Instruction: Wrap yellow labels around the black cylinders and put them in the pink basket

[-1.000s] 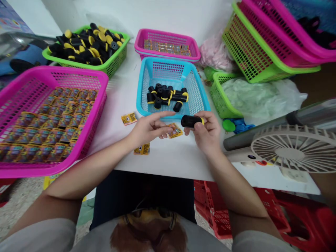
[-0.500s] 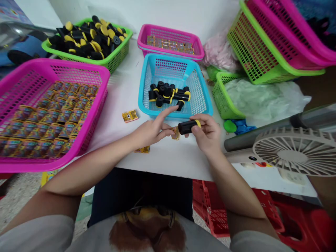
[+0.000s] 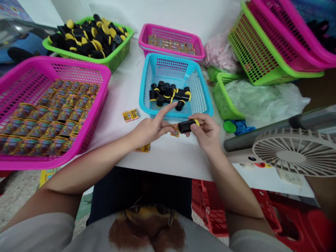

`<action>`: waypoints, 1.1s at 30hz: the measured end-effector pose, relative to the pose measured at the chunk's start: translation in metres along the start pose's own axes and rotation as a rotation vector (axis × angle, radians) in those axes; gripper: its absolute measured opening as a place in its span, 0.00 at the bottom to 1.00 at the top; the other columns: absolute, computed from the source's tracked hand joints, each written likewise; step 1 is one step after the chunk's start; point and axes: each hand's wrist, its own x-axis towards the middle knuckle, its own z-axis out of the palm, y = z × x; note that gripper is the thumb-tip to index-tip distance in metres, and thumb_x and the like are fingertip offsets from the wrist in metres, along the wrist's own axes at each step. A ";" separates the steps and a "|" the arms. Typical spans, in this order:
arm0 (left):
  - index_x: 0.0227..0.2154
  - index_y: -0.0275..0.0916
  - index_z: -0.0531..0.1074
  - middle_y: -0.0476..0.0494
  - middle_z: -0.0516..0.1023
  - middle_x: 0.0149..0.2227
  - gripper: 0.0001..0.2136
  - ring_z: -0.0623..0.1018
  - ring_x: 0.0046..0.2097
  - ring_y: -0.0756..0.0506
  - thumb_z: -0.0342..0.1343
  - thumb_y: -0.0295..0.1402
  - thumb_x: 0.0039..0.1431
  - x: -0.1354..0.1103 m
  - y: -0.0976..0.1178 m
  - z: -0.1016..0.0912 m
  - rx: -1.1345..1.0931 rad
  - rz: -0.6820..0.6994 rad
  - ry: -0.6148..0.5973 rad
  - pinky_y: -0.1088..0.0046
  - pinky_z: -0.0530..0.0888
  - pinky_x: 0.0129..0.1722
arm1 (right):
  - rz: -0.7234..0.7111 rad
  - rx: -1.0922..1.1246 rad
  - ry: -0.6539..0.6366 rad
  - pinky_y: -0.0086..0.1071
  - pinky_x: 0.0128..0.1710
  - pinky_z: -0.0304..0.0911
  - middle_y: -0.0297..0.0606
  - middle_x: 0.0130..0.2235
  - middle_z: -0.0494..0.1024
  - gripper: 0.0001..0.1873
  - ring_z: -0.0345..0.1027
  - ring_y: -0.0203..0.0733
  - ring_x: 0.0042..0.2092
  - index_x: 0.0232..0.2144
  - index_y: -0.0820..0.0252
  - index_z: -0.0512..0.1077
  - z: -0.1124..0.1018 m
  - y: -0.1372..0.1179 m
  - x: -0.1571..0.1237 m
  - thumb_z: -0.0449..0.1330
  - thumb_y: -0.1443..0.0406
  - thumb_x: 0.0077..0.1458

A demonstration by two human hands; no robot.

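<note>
My right hand [image 3: 206, 133] grips a black cylinder with a yellow end [image 3: 187, 126], lying almost level above the table. Just left of the cylinder, my left hand [image 3: 154, 129] pinches a small printed yellow label [image 3: 174, 131] between thumb and fingers, its index finger stretched out. The label is close to the cylinder's black end; I cannot tell whether they touch. Beyond both hands, a blue basket [image 3: 144, 105] holds several more black cylinders [image 3: 168, 91]. One stack of yellow labels [image 3: 130, 115] lies left of my left hand, and another [image 3: 143, 148] is partly hidden under my wrist.
At left stands a pink basket [image 3: 105, 75] of label-wrapped cylinders, with a green basket [image 3: 115, 63] of black-and-yellow cylinders behind. Another pink basket [image 3: 170, 28] is at the back. A small fan [image 3: 294, 155] and a green basket with plastic bags [image 3: 265, 96] stand right.
The label in my left hand has shifted slightly and more of it shows beside the cylinder. My hands hold nearly the same place; the whole view has shifted a little.
</note>
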 end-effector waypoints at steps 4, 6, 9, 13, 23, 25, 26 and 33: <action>0.70 0.43 0.59 0.46 0.87 0.36 0.37 0.83 0.28 0.45 0.65 0.48 0.64 0.001 -0.004 0.001 0.006 0.016 0.073 0.76 0.72 0.27 | 0.023 0.002 -0.034 0.30 0.24 0.69 0.27 0.25 0.75 0.18 0.72 0.34 0.24 0.41 0.53 0.75 0.000 0.000 0.002 0.70 0.50 0.57; 0.70 0.43 0.60 0.46 0.87 0.36 0.37 0.82 0.27 0.46 0.65 0.49 0.63 0.002 -0.006 0.001 0.025 0.029 0.106 0.76 0.70 0.25 | 0.039 0.029 -0.043 0.30 0.26 0.70 0.26 0.25 0.75 0.17 0.73 0.34 0.24 0.42 0.53 0.75 0.000 0.001 0.003 0.70 0.51 0.57; 0.70 0.44 0.59 0.47 0.86 0.36 0.37 0.82 0.26 0.47 0.66 0.47 0.63 0.001 -0.005 0.001 0.025 0.008 0.118 0.77 0.70 0.26 | 0.119 0.135 -0.111 0.31 0.28 0.71 0.28 0.31 0.80 0.18 0.74 0.34 0.27 0.40 0.52 0.72 -0.001 0.004 0.005 0.72 0.52 0.55; 0.71 0.45 0.56 0.46 0.86 0.37 0.38 0.86 0.34 0.44 0.66 0.44 0.64 0.000 0.001 0.001 -0.087 -0.044 0.068 0.74 0.78 0.35 | 0.265 0.279 -0.183 0.29 0.26 0.68 0.31 0.39 0.82 0.22 0.73 0.32 0.29 0.36 0.52 0.68 -0.003 0.008 0.006 0.75 0.53 0.50; 0.54 0.40 0.75 0.46 0.85 0.35 0.29 0.85 0.35 0.45 0.74 0.43 0.50 0.007 -0.002 0.008 -0.527 -0.129 -0.021 0.72 0.81 0.35 | 0.336 0.390 -0.215 0.30 0.29 0.72 0.32 0.40 0.81 0.25 0.73 0.34 0.33 0.35 0.52 0.66 0.002 0.009 0.003 0.77 0.54 0.45; 0.47 0.37 0.81 0.44 0.86 0.35 0.22 0.83 0.31 0.48 0.73 0.43 0.51 0.007 0.000 0.005 -0.484 -0.137 -0.011 0.75 0.78 0.31 | 0.332 0.364 -0.224 0.29 0.29 0.72 0.32 0.41 0.81 0.26 0.73 0.33 0.31 0.35 0.52 0.67 0.001 0.009 0.003 0.78 0.54 0.43; 0.44 0.37 0.83 0.44 0.86 0.33 0.19 0.81 0.28 0.49 0.73 0.42 0.52 0.007 0.001 0.003 -0.442 -0.131 0.008 0.76 0.77 0.28 | 0.327 0.348 -0.228 0.28 0.28 0.71 0.33 0.41 0.81 0.25 0.72 0.32 0.31 0.35 0.53 0.68 0.000 0.008 0.004 0.79 0.55 0.43; 0.38 0.43 0.87 0.45 0.88 0.37 0.12 0.86 0.36 0.47 0.70 0.45 0.57 0.005 0.009 0.002 -0.386 -0.055 0.136 0.74 0.83 0.39 | 0.258 0.319 -0.202 0.30 0.33 0.76 0.33 0.42 0.84 0.20 0.76 0.34 0.34 0.38 0.52 0.74 0.001 0.010 0.003 0.77 0.56 0.48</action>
